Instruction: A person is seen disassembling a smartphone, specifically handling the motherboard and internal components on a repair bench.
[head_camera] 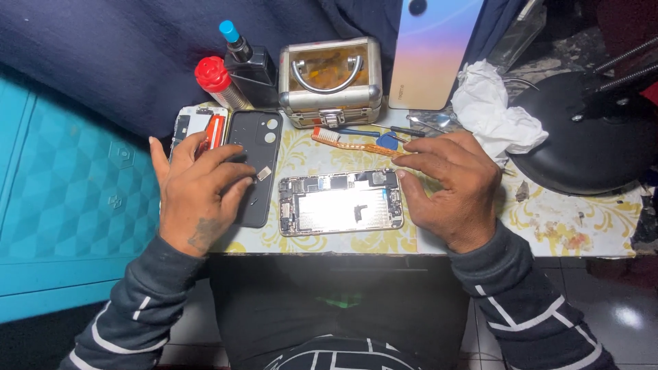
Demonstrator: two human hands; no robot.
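A small table (pixel 548 219) with a yellow floral cover carries everything. On it lie an opened phone (pixel 340 203), a black back cover (pixel 255 164), a metal case (pixel 330 82) and crumpled tissue (pixel 495 109).

**Both hands low, palms down**

The left hand (pixel 199 188) lies flat with fingers spread and pointing right, thumb raised. The right hand (pixel 452 185) is palm down with fingers curled and pointing left, thumb tucked under. Both forearms, in dark striped sleeves, angle inward from the bottom corners.

Dark charcoal long sleeves, thin white stripe lines on both forearms; small dark tattoo on left hand (pixel 199 199) near wrist.
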